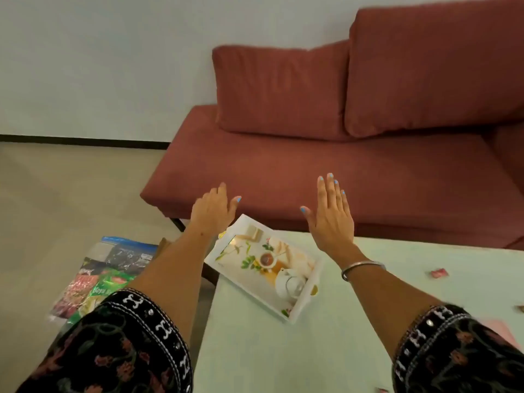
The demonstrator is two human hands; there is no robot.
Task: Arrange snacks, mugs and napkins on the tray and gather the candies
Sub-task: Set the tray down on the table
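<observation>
A white rectangular tray (pixel 307 300) with a printed tea-and-flowers picture lies at an angle on the left corner of the pale green table (pixel 283 350). My left hand (pixel 211 211) hovers above the tray's far left corner, fingers apart and empty. Just beyond the tray's right side, my right hand (pixel 331 214) is raised flat with spread fingers, holding nothing. Snack packets (pixel 90 287) sit in a clear bag on the floor to the left. A red wrapped candy (pixel 439 273) lies on the table at the right. No mugs are in view.
A rust-red sofa (pixel 326 165) with two back cushions stands right behind the table. Something pink (pixel 502 333), perhaps a napkin, shows at the table's right edge, next to a small brown candy (pixel 519 308). Another candy (pixel 382 390) peeks in at the bottom.
</observation>
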